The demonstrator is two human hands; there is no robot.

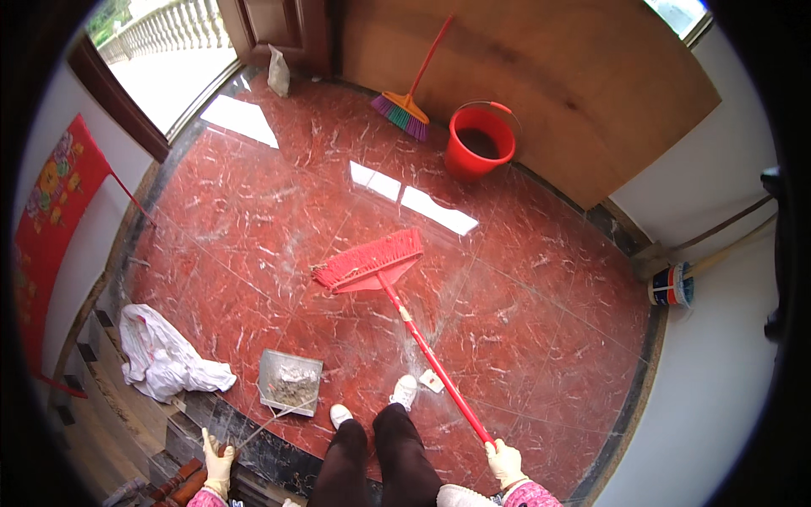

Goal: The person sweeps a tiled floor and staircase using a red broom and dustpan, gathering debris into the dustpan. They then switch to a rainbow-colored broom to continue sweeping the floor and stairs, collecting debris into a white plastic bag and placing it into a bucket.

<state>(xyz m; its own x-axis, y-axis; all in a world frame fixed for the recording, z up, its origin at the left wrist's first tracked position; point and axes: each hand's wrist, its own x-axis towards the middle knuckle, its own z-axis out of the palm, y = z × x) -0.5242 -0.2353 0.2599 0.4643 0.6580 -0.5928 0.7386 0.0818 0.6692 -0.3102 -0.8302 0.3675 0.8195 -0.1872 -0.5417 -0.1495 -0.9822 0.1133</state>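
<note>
My right hand (505, 464), in a pale glove, grips the red handle of a broom (437, 364) at the lower right. The broom's head (370, 261) has red bristles and is raised in the middle of the view, with bits of debris caught at its left tip. At the lower left my left hand (217, 466), gloved too, is around the end of the thin handle of a metal dustpan (269, 371). Grey-brown dirt and shiny scraps (294, 383) lie in the pan. Beyond my white shoes (403, 390) spreads the red marbled tile floor (507, 355).
A red bucket (453, 155) holding dark contents and a multicoloured broom (403, 113) stand by a wooden panel (538, 82). White cloth (165, 358) lies near the stair edge. A small whitish object (432, 381) is beside my shoe. Right: a paint bucket (662, 285). Upper left: a doorway (171, 82).
</note>
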